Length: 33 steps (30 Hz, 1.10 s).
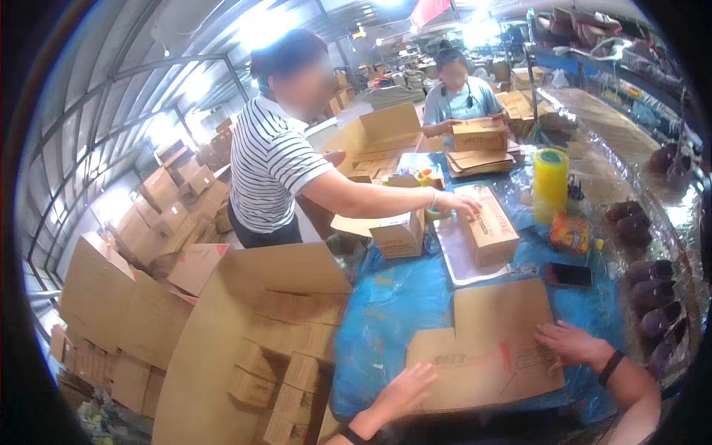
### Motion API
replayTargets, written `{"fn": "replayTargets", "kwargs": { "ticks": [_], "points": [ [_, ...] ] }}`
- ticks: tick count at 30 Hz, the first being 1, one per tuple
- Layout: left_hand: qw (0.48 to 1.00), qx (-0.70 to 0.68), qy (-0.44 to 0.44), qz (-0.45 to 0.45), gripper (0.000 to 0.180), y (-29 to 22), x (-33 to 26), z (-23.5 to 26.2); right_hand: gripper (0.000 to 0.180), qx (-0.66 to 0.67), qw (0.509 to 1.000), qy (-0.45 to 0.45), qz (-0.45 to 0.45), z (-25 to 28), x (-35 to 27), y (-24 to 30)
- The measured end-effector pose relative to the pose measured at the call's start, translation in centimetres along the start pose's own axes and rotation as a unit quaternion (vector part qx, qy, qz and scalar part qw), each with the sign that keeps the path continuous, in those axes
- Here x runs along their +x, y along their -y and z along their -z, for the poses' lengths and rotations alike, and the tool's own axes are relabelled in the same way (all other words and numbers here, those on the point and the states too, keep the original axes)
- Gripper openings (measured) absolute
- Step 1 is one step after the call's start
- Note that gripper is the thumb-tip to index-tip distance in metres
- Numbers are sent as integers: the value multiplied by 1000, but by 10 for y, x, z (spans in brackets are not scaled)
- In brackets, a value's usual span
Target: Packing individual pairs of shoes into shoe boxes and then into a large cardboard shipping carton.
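A flattened brown cardboard box blank (489, 348) lies on the blue plastic-covered table (393, 297) right in front of me. My left hand (404, 393) rests flat on its near left corner, fingers spread. My right hand (571, 343), with a dark wristband, presses flat on its right side. Neither hand grips anything. Further back, a person in a striped shirt (271, 163) reaches across and touches a closed long carton (489, 226).
A big open carton (259, 348) full of small boxes stands at my left. A black phone (569, 275), an orange packet (569, 233) and a yellow tape roll (550, 182) lie beyond the blank. Another person (460, 100) handles a box at the far end. Dark shoes (653, 297) line the right edge.
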State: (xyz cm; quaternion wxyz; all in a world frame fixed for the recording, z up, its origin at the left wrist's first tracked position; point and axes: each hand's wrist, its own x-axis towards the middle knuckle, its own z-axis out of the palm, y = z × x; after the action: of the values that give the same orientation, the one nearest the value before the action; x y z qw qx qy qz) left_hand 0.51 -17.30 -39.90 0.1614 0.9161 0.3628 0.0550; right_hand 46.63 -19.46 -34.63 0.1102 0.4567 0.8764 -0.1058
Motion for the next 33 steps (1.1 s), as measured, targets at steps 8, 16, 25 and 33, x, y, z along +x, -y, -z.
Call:
{"fn": "replayTargets", "kwargs": {
  "ticks": [8,16,25,33],
  "points": [
    [992,-120,-37,29,47,5,-8,-7,85,-22,993,-112,39,-36,5,-3],
    [801,-534,-265,59,74,-21,-18,54,18,239,818,-504,-140,-43,-22,27],
    [869,-374,-302,119,51,-44,43,106,51,166,849,-500,-34,116,-7,136],
    [727,-627,-266,85,53,-14,41,80,16,112,950,-278,-81,55,79,109]
  ]
}}
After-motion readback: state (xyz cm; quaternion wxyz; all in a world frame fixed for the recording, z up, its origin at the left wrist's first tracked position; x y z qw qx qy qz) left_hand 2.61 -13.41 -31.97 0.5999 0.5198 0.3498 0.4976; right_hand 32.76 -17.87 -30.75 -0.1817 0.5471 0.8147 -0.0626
